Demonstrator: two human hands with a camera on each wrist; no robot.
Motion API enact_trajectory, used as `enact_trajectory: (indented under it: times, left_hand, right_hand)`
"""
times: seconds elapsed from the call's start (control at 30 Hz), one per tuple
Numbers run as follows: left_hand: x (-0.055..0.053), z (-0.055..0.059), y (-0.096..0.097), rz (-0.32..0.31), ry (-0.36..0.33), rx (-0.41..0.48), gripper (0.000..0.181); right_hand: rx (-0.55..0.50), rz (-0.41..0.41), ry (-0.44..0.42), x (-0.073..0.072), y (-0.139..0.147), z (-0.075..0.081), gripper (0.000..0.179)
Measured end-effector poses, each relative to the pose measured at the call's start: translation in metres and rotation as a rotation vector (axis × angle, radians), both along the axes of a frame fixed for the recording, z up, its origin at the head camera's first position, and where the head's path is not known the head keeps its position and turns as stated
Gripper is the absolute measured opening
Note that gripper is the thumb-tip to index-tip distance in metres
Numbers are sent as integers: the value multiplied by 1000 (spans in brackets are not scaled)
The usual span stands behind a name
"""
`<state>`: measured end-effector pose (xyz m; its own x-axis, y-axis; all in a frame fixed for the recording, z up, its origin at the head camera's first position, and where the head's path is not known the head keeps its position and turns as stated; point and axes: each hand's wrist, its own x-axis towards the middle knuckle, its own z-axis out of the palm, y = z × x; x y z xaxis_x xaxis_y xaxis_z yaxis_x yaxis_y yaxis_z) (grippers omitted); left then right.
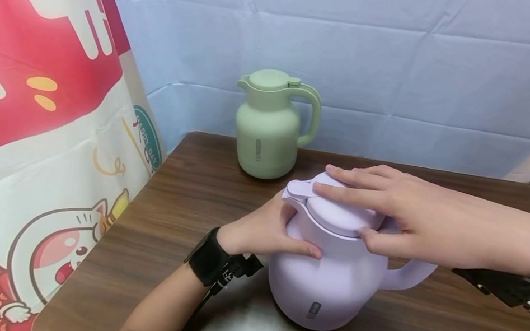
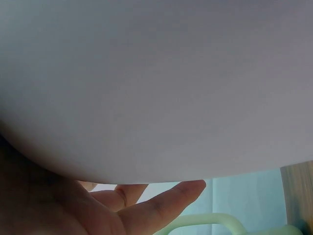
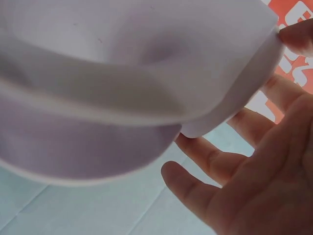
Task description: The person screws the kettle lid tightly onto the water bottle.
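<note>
A lavender thermos jug [image 1: 324,287] stands on the table, its spout to the left and its handle to the right. My left hand [image 1: 266,228] grips it around the neck and shoulder, thumb across the front, the other fingers behind. Over its round lid [image 1: 339,215] lies my right hand [image 1: 386,205], thumb at the near edge and spread fingers reaching across the top. The right wrist view has fingertips [image 3: 205,156] at the lid's edge. In the left wrist view the jug's smooth body [image 2: 156,88] fills most of the picture, with fingers [image 2: 161,205] below it.
A light green thermos jug [image 1: 270,126] of similar shape stands at the table's back edge, handle to the right. The dark wooden table [image 1: 179,198] meets a pale blue cloth [image 1: 341,57] behind. A printed red and white cloth [image 1: 44,146] hangs at the left.
</note>
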<state>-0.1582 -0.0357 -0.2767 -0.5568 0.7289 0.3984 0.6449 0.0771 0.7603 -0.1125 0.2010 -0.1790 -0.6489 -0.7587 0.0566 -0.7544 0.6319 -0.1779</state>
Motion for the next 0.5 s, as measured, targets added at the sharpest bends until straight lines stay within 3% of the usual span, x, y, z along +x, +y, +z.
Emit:
enact_trajectory:
  times: [0.17,0.4,0.5]
  left_hand:
    - [-1,-1,0,-5,0,6,83]
    - [0,-1,0,-1,-24,5,82]
    - [1,0,0,0,-21,7,80]
  right_hand:
    - [-9,-6,57,0,1,-2,64]
    - [-26,17,267,0,-1,-12,57]
    - [-33,37,257,-3,0,-10,58]
